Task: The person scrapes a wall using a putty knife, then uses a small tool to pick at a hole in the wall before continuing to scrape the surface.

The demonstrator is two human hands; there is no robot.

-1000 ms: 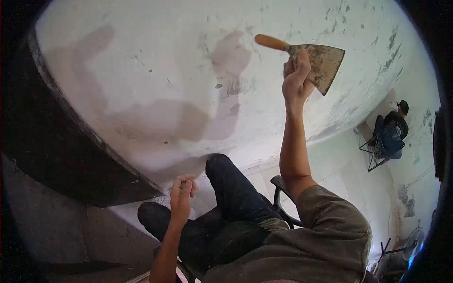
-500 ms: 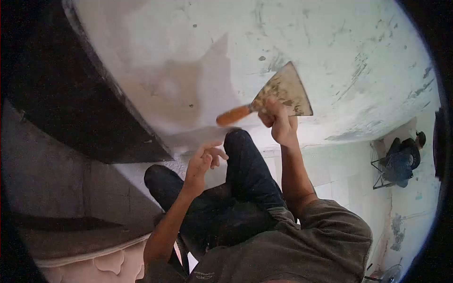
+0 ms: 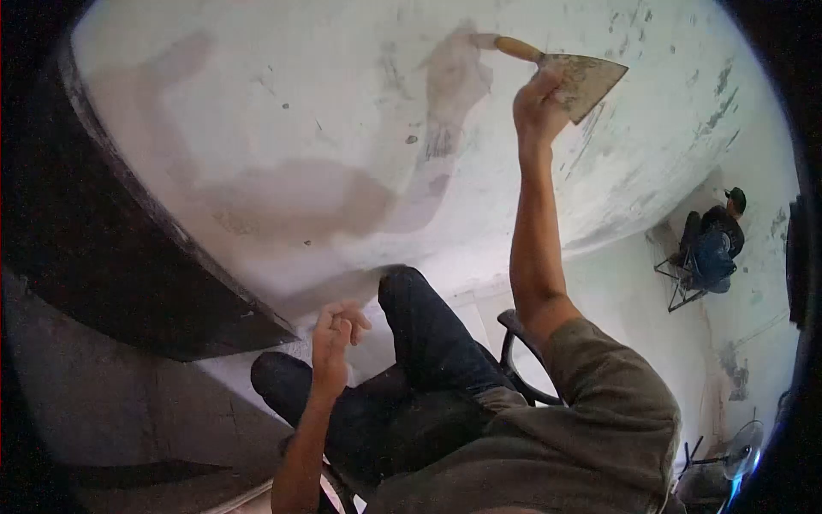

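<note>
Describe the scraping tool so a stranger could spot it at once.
Start at the big white plastered surface filling the top. Follow the raised right hand: it holds the putty knife, the only tool, with an orange wooden handle and a stained triangular blade.

Right arm stretched upward at full reach, elbow nearly straight, forearm bare. Right hand point(image 3: 538, 107) at top, fingers clenched tight, wrist in line with forearm. Left arm bent, forearm raised low before the torso; left hand point(image 3: 336, 330) loosely curled, fingers half-open.
</note>
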